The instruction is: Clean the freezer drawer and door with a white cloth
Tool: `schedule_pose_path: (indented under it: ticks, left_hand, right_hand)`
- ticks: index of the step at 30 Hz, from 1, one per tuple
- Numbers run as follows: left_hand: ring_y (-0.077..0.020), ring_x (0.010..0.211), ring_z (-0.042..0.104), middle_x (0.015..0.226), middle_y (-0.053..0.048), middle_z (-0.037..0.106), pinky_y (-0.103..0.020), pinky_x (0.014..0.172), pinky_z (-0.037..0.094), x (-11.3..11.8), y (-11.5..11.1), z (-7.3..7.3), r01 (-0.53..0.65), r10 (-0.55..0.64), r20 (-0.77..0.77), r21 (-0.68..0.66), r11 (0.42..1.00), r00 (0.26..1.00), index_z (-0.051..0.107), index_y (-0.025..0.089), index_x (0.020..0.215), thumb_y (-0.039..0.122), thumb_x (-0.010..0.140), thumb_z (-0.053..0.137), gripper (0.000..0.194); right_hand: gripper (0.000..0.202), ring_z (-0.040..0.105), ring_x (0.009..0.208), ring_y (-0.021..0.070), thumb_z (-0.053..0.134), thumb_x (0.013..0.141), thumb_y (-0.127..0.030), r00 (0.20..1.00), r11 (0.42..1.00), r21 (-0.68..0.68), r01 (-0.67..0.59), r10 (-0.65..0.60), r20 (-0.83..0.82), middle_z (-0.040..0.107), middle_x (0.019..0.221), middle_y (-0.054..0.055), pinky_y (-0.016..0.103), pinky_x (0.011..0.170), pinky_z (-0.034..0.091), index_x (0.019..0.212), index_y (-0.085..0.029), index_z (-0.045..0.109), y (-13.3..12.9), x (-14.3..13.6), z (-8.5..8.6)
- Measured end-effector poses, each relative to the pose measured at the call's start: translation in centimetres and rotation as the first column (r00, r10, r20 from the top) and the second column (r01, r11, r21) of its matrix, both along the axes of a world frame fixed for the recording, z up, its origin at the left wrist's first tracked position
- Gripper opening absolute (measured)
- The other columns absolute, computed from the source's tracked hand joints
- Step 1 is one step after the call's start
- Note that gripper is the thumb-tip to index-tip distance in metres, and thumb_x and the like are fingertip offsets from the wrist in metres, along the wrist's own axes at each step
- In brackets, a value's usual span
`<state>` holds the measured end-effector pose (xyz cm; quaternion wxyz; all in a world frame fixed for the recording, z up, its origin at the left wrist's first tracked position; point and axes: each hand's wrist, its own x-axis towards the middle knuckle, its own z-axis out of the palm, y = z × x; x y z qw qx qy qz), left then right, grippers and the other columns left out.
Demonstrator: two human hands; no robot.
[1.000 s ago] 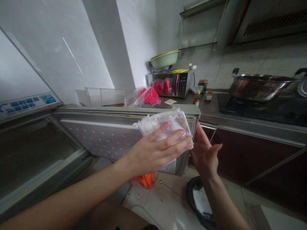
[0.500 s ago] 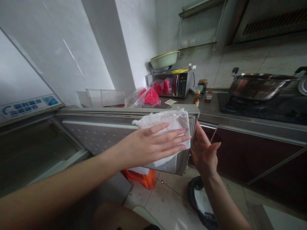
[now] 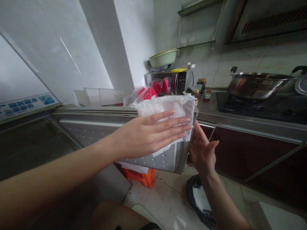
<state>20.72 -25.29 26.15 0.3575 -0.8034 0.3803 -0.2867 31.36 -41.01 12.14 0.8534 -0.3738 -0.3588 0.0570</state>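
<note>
My left hand (image 3: 148,134) lies flat with fingers stretched out over a white wiping cloth (image 3: 165,103), pressing it against the inner side of an open freezer door (image 3: 96,127). The cloth's ragged upper edge rises above the top of the door near its free end. My right hand (image 3: 202,150) is at the door's free edge, thumb held apart and palm turned up. Its fingers touch the edge or the outer side; the tips are partly hidden behind the door.
Beyond the door, a counter holds a microwave (image 3: 165,84), red items in clear plastic (image 3: 150,93), small bottles and jars, and a steel pot (image 3: 257,86) on a black cooktop (image 3: 283,111). Below are an orange basket (image 3: 144,179) and a black-lined bin (image 3: 192,191).
My left hand and the cloth have moved up a little, so the cloth now sticks up past the door's top edge. The right hand stays at the door edge.
</note>
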Motion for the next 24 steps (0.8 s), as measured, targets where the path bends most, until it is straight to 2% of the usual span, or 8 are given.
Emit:
schedule_pose_path:
  ticks: [3, 6, 8, 13, 16, 18, 20, 24]
  left_hand:
    - [-0.015, 0.137, 0.034, 0.146, -0.001, 0.042, -0.033, 0.117, 0.026, 0.0, -0.2, -0.3, 0.0, 0.0, 0.052, -0.004, 1.0, 0.999, 0.043, 0.013, 0.135, 0.017, 0.095, 0.038, 0.04]
    - [-0.0149, 0.135, 0.036, 0.145, -0.003, 0.043, -0.034, 0.116, 0.029, 0.2, -0.4, -2.7, 0.002, 0.0, 0.033, -0.058, 0.998, 0.999, 0.045, 0.013, 0.133, 0.016, 0.094, 0.04, 0.039]
    - [-0.0149, 0.134, 0.038, 0.143, -0.003, 0.045, -0.033, 0.115, 0.03, 0.4, -0.6, -5.7, 0.018, -0.02, -0.032, -0.076, 0.997, 0.999, 0.048, 0.013, 0.131, 0.017, 0.094, 0.042, 0.038]
    - [-0.0126, 0.13, 0.045, 0.137, -0.004, 0.053, -0.028, 0.114, 0.03, 1.0, -1.1, -15.0, 0.021, -0.046, -0.166, -0.148, 0.989, 0.985, 0.056, 0.013, 0.124, 0.017, 0.094, 0.04, 0.034]
    - [-0.0127, 0.129, 0.045, 0.136, -0.004, 0.054, -0.027, 0.114, 0.03, 1.2, -1.3, -18.7, 0.006, -0.045, -0.204, -0.186, 0.982, 0.978, 0.058, 0.013, 0.122, 0.017, 0.094, 0.039, 0.034]
    - [-0.0128, 0.131, 0.044, 0.138, -0.004, 0.052, -0.026, 0.114, 0.03, 1.2, -1.2, -19.7, 0.006, -0.049, -0.223, -0.188, 0.982, 0.974, 0.058, 0.013, 0.122, 0.018, 0.094, 0.039, 0.035]
    - [-0.0119, 0.131, 0.044, 0.138, -0.003, 0.053, -0.025, 0.114, 0.03, 1.1, -1.1, -19.7, 0.001, -0.046, -0.241, -0.181, 0.984, 0.97, 0.058, 0.013, 0.122, 0.017, 0.094, 0.037, 0.035]
    - [-0.0108, 0.131, 0.042, 0.138, -0.001, 0.052, -0.025, 0.115, 0.028, 0.9, -0.4, -16.8, 0.031, -0.064, -0.258, -0.131, 0.991, 0.964, 0.057, 0.015, 0.123, 0.016, 0.094, 0.038, 0.035]
  right_hand:
    - [0.066, 0.022, 0.14, 0.0235, 0.038, 0.081, -0.075, 1.0, 1.0, -0.001, 0.02, -0.02, 0.0, 0.036, 0.146, -0.003, 0.046, 0.117, 0.019, 0.129, -0.032, 0.052, 0.1, -0.1, 0.1]
    - [0.067, 0.023, 0.14, 0.0232, 0.036, 0.081, -0.076, 0.999, 0.999, -0.004, 0.032, -0.032, 0.021, 0.036, 0.146, -0.003, 0.045, 0.117, 0.019, 0.129, -0.032, 0.052, 0.1, 0.0, 0.2]
    - [0.067, 0.023, 0.139, 0.023, 0.035, 0.081, -0.076, 0.999, 1.0, -0.004, 0.03, -0.029, 0.031, 0.036, 0.146, -0.003, 0.044, 0.116, 0.02, 0.129, -0.033, 0.052, 0.1, 0.1, 0.2]
    - [0.07, 0.025, 0.139, 0.0229, 0.036, 0.078, -0.078, 0.999, 0.998, -0.023, 0.051, -0.05, 0.014, 0.038, 0.145, -0.003, 0.042, 0.116, 0.021, 0.13, -0.033, 0.051, 0.2, 0.5, 0.2]
    - [0.074, 0.023, 0.139, 0.023, 0.036, 0.077, -0.079, 0.999, 0.999, -0.029, 0.037, -0.037, 0.003, 0.037, 0.145, -0.003, 0.042, 0.116, 0.021, 0.131, -0.032, 0.05, 0.3, 0.7, 0.2]
    - [0.074, 0.021, 0.14, 0.0226, 0.036, 0.077, -0.079, 1.0, 0.999, -0.023, 0.026, -0.026, -0.001, 0.038, 0.145, -0.002, 0.041, 0.116, 0.02, 0.132, -0.031, 0.05, 0.3, 0.8, 0.1]
    - [0.073, 0.02, 0.14, 0.022, 0.035, 0.078, -0.078, 1.0, 1.0, -0.012, 0.019, -0.019, -0.003, 0.04, 0.143, -0.002, 0.04, 0.117, 0.02, 0.132, -0.032, 0.05, 0.3, 0.8, -0.1]
    - [0.072, 0.022, 0.14, 0.0221, 0.034, 0.078, -0.079, 0.999, 0.999, -0.003, 0.038, -0.038, -0.004, 0.041, 0.143, -0.004, 0.041, 0.116, 0.022, 0.13, -0.033, 0.052, 0.3, 0.8, -0.2]
